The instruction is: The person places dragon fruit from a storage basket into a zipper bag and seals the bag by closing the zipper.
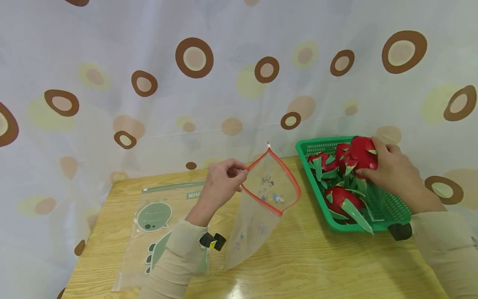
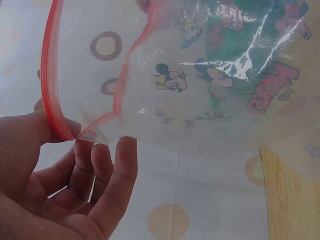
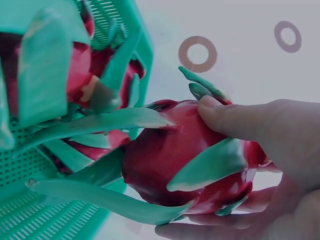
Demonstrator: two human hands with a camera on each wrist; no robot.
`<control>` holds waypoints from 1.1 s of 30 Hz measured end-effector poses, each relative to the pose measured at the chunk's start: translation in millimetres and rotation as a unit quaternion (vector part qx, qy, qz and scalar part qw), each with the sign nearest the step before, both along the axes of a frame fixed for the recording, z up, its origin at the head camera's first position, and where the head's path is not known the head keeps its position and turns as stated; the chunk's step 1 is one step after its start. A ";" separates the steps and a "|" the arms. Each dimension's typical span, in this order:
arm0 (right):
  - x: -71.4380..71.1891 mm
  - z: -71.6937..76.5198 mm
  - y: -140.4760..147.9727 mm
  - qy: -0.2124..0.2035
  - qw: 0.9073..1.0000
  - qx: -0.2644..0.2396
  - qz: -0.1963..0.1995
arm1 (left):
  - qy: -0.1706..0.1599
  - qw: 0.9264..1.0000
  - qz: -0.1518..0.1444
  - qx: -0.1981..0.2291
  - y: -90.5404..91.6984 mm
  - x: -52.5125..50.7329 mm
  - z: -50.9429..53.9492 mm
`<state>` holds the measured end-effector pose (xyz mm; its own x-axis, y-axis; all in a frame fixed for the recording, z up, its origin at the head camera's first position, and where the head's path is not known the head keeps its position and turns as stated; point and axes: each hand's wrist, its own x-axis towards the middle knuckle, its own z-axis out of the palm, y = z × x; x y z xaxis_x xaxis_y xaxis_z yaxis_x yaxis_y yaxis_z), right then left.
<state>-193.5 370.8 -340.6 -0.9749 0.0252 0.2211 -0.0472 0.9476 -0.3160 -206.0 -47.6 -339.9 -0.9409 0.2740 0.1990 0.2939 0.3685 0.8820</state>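
Red round dragon fruit with long green scales (image 1: 361,154): being held at the far side of the green mesh plastic basket (image 1: 397,209), over its contents; cannot tell whether touching the fruit below.

Bare right hand (image 1: 397,170): reaching in from the right of the basket; gripping that fruit round its red body, thumb on one side and fingers on the other, probably for spanning the bulk and sparing the bendable-looking scales.

Clear plastic zip bag with red-edged mouth and cartoon print (image 1: 252,228): hanging just left of the basket, apart from it; gaping at the mouth, seemingly from being pinched at one place only; showing no contents.

Bare left hand (image 1: 224,180): pinching that red edge left of the basket, thumb and forefinger closing narrowly, other fingers bending loosely below; likely needing only fingertips for such thin film.

White zip slider (image 1: 268,145): sitting at the mouth's far corner, left of the basket, likely leaving the opening free.

Other red dragon fruit (image 1: 340,196): lying inside the basket, poking scales over its near rim; probably being kept from rolling by its walls.

Flat clear plastic bag with green print (image 1: 154,216): lying well left of the basket, probably for keeping clear of the fruit.

Wood-grain table (image 1: 310,265): supporting the basket from below.
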 end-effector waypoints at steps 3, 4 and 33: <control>1.3 4.9 -5.0 0.013 1.000 0.002 0.001 | 0.000 1.000 0.002 0.001 -0.2 -0.4 -1.5; 2.0 7.1 -5.9 0.013 1.000 0.001 0.000 | -0.001 1.000 0.002 0.002 -0.1 -0.7 -1.9; 13.2 50.1 -49.5 0.095 0.992 -0.077 0.044 | -0.025 1.000 0.001 0.003 2.7 -2.0 -9.1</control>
<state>-180.3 321.3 -290.5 -0.9163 -0.0098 0.4003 -0.1990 0.8787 -0.4340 -208.0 -44.9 -349.1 -0.9500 0.2719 0.1534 0.2489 0.3630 0.8979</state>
